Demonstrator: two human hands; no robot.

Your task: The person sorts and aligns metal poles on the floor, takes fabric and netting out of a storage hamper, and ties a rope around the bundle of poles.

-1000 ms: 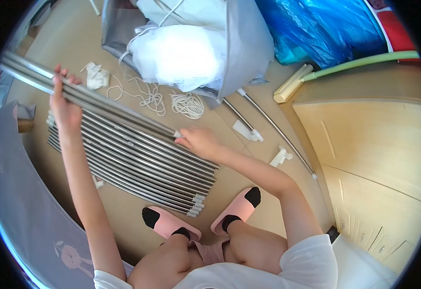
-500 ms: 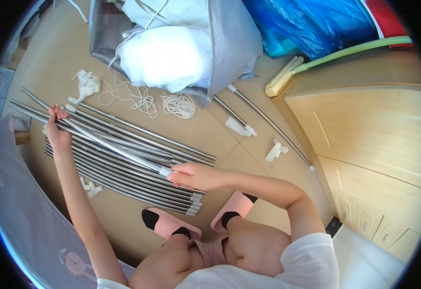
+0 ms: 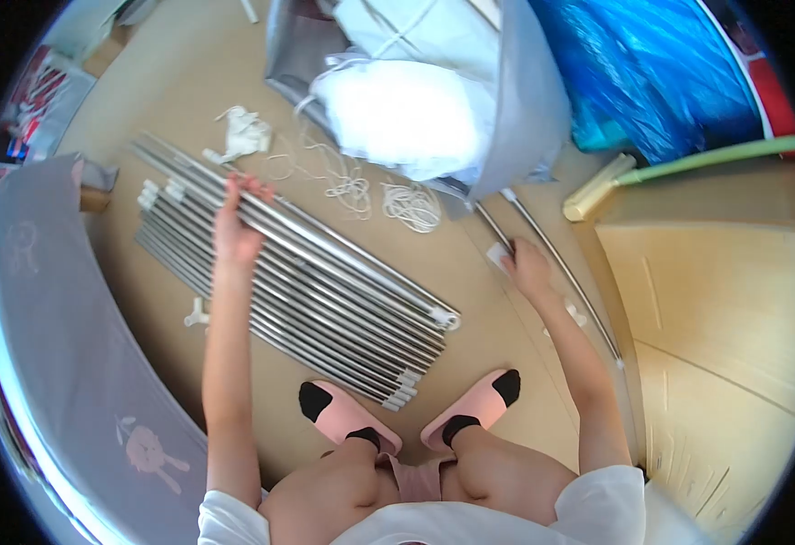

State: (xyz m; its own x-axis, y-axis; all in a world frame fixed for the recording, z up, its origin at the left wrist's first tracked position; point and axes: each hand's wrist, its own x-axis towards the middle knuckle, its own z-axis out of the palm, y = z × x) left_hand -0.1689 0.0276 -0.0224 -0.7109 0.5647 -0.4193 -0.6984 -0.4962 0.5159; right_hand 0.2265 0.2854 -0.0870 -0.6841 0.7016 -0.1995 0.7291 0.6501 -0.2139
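Several shiny metal tubes with white plastic end caps lie side by side on the tiled floor as a slanted row (image 3: 325,304). My left hand (image 3: 238,227) is at the upper edge of this row, its fingers closed around a metal tube (image 3: 361,250). Off to the right, my right hand (image 3: 531,270) is closed at the lower end of a short metal tube (image 3: 493,224); its fingertips are partly hidden. Beside that hand lie a white plastic piece (image 3: 497,255) and a longer metal tube (image 3: 566,272).
A grey fabric bag (image 3: 529,100) holding white cloth stands at the back. White cords (image 3: 411,208) and a small white bundle (image 3: 243,133) lie before it. A blue plastic bag (image 3: 652,73), a wooden cabinet (image 3: 688,300) and grey printed fabric (image 3: 79,300) surround the floor.
My right hand has let go of the tube's capped end and moved right to the short tube. The tube in my left hand now lies along the row. The view has shifted left.
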